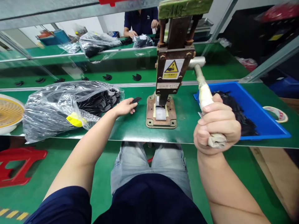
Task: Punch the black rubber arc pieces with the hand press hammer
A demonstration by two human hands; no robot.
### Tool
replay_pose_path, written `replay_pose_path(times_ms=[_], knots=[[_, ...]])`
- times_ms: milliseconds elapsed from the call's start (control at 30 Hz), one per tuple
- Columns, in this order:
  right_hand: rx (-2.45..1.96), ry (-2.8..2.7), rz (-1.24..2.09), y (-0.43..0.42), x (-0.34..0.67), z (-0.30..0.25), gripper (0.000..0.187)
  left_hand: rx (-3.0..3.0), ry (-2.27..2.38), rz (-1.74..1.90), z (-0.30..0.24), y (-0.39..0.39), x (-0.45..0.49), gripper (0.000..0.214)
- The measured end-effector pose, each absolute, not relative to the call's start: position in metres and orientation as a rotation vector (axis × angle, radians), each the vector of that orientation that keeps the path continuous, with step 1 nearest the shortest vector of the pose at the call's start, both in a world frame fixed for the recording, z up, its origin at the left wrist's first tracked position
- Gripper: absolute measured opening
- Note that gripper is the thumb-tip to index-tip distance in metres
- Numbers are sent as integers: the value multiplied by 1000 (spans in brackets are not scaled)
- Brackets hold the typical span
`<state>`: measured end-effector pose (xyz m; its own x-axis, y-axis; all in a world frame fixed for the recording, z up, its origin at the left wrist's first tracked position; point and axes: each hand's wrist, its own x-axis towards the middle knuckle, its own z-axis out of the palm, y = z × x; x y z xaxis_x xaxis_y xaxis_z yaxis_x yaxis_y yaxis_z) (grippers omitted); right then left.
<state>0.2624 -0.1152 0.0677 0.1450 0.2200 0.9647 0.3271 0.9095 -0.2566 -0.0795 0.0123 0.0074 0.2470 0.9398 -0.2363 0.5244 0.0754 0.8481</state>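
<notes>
My left hand (126, 107) is nearly closed, pinching one black curved piece (136, 100) by its end between thumb and fingers, over the green bench (130, 130) between the clear plastic bag (51, 109) and the lever press (171, 54). My right hand (217, 124) is wrapped in a full fist around the press's taped lever handle (204, 88), which slants down towards me.

The piece I hold is out of the bag but not on the press: it sits just left of the base plate (173, 115). I see only a pale block (160, 114) under the ram, and cannot tell whether the two touch.

Much looks left, I judge, since a thick heap of similar pieces (102, 101) fills the bag's open mouth. On my right, the blue tray (261, 109) holds a pile of black parts (243, 121); whether those are finished, I cannot tell.
</notes>
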Motion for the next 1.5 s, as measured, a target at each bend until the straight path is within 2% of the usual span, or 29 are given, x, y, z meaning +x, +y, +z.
replay_pose_path(times_ms=[133,300,567,867,1300,1500], knots=[[-467,-1454,-74,-116,262,68,30,1264,1238,693,16,-5,-39,29],[-471,-1486,-81,-119,264,68,25,1276,1223,723,24,-10,3,26],[-542,-1437,-60,-121,261,67,24,1275,1252,641,23,1,30,35],[-491,-1435,-60,-118,262,64,24,1364,1320,505,27,9,31,34],[-542,-1369,-58,-117,256,65,24,1275,1429,391,36,8,49,21],[-547,-1388,-62,-120,259,66,18,1306,1426,359,44,15,52,14]])
